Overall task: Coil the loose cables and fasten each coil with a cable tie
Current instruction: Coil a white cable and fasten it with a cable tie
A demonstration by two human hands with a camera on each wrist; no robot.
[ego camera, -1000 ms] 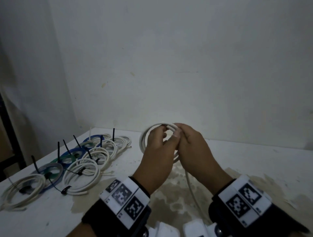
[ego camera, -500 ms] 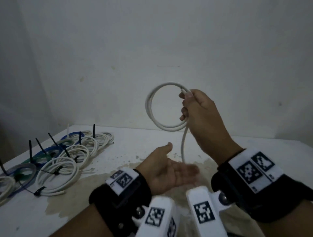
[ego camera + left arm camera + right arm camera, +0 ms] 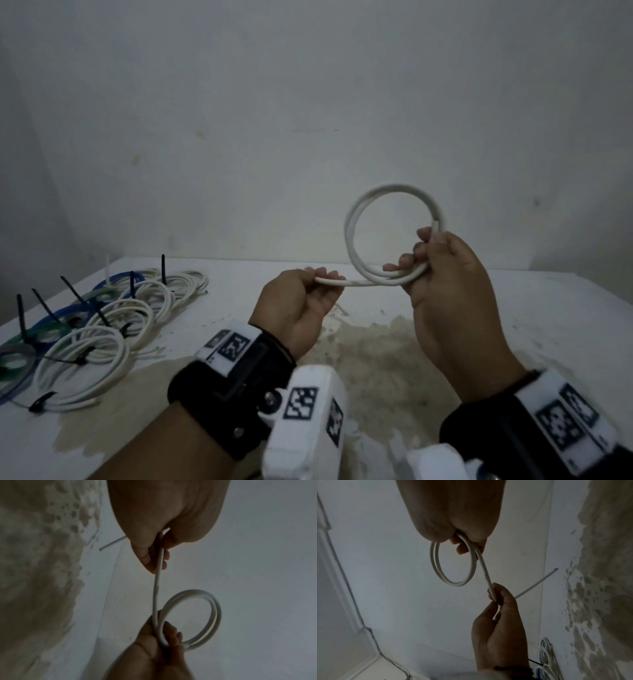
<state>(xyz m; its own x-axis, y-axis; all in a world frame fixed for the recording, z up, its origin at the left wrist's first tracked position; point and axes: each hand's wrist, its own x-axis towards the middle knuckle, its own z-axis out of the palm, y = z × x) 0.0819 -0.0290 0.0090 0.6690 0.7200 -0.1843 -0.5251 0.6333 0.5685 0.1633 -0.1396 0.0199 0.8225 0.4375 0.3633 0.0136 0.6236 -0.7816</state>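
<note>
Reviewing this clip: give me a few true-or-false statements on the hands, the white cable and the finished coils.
1. The right hand holds the white cable's coil above the white table. True.
2. The left hand is empty. False: it pinches the cable's loose tail.
3. A cable tie already binds the held coil. False: none shows.
4. The tied white, blue and green coils lie on the table's left. True.

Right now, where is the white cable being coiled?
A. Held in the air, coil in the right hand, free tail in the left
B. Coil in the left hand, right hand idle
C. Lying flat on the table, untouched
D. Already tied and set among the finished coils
A: the right hand grips the loops of the white cable above the table, while the left hand pinches its straight tail.
</note>
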